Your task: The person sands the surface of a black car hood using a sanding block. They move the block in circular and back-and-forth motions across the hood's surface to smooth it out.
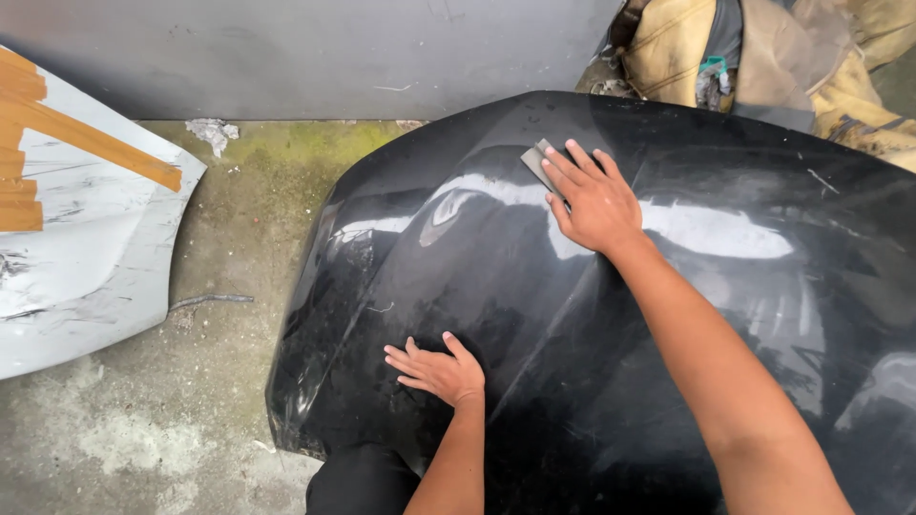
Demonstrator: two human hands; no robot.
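A glossy black car hood panel [496, 277] lies on the ground and fills most of the head view. My right hand [593, 198] presses a small grey sheet of sandpaper [536, 158] flat against the hood's far part, fingers spread over it. Nearer to me, my left hand [437, 370] rests palm down on the hood's left side, fingers apart, holding nothing.
A grey body panel [86, 248] with strips of tan masking tape [91, 138] lies on the concrete floor at left. A grey wall [315, 52] runs along the back. Tan and grey cloth or bags [763, 52] are piled beyond the hood at upper right.
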